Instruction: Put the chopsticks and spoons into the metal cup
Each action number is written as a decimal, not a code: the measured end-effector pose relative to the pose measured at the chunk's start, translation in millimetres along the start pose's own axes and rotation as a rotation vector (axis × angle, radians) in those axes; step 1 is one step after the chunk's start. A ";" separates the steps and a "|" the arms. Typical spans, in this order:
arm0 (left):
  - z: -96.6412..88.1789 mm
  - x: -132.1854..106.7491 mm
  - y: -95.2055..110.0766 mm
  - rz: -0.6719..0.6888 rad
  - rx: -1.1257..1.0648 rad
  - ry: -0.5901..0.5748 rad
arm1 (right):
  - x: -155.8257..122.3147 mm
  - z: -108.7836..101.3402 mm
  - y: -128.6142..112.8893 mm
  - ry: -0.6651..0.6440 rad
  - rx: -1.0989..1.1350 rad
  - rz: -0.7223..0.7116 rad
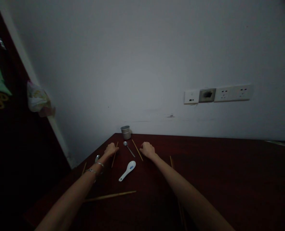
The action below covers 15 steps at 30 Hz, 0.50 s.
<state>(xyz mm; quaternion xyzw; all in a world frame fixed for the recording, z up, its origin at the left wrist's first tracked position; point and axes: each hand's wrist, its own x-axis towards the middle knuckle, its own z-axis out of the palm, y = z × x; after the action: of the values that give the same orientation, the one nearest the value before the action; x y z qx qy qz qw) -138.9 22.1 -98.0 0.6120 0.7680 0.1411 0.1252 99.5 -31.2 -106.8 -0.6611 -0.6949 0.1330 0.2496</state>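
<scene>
My left hand [111, 149] is closed on a thin wooden chopstick [113, 159] lying on the dark red table; its fingers cover part of the stick. To the right, my right hand [147, 149] is curled, its fingertips right beside a second chopstick [137, 149]; whether they touch it I cannot tell, and the inside of the hand is hidden. Between both hands lies a long-handled metal spoon [130, 149]. Closer to me is a white ceramic spoon [128, 171] with a blue mark. Behind them, near the wall, stands a grey metal cup [126, 132].
One chopstick [111, 195] lies crosswise in front, and others [171, 162] run beside and under my right forearm. Past my left wrist show another spoon [97, 158] and a stick [84, 168]. The wall carries sockets [223, 94]; a bag [37, 98] hangs at left.
</scene>
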 end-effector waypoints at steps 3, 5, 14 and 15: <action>2.0 2.4 0.4 0.001 0.055 0.026 | 5.0 7.2 -4.9 -0.001 -0.032 0.021; 2.2 1.9 2.1 0.010 0.070 0.034 | 6.7 10.8 -8.1 -0.015 -0.053 0.035; 6.7 -14.2 14.0 0.064 0.230 0.073 | 4.7 18.7 -18.3 -0.008 -0.041 0.036; 7.4 -15.3 15.0 0.066 0.230 0.076 | 3.9 18.7 -19.3 -0.003 -0.036 0.035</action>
<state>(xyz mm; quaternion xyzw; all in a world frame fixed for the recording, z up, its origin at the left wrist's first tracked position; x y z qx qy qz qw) -119.3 10.8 -99.0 0.6413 0.7629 0.0790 0.0203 73.3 -26.4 -111.9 -0.6775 -0.6857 0.1260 0.2343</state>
